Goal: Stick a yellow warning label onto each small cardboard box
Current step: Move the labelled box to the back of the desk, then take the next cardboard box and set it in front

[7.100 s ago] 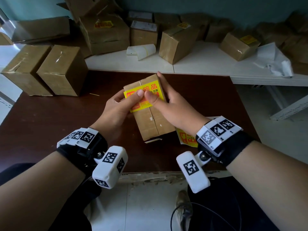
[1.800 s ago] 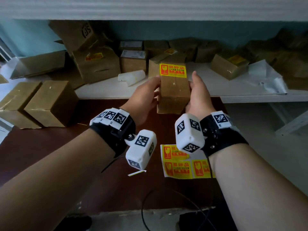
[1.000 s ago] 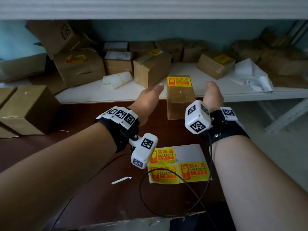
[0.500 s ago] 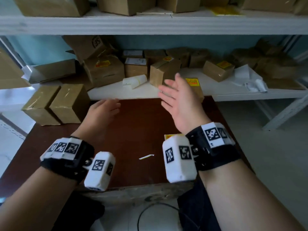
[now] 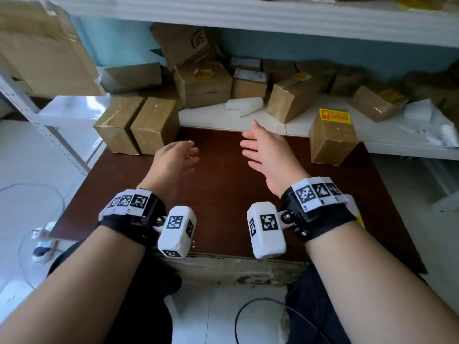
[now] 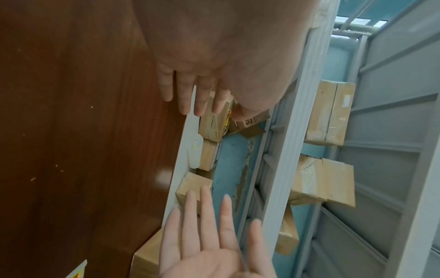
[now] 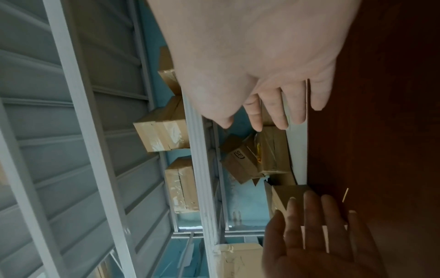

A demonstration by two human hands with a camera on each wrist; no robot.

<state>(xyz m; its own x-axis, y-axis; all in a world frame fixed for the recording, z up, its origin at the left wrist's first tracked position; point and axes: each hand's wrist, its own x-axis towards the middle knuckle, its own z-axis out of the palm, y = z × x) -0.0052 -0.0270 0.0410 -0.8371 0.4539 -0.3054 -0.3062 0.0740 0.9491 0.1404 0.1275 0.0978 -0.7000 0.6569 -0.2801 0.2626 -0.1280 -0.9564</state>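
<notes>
Dim, cool daylight from left; pale tiled floor (image 5: pixel 29 160) there washed out, dark reddish-brown wooden tabletop (image 5: pixel 223 184) in shade. Head view bends straight white metal shelf edge (image 5: pixel 248 13) near top. Wrist views soft; near palms blurred, overexposed.

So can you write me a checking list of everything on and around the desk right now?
Surface: brown desk, a few small scraps on it.
Job's things: labelled box at the far right edge; two plain boxes far left; label sheet mostly hidden by the right wrist.
Clutter: heaped boxes and white paper on the low shelf.
Hands: left hand and right hand open, holding nothing.
Cables: black cable on the floor.
Surroundings: metal shelving, blue wall.
</notes>
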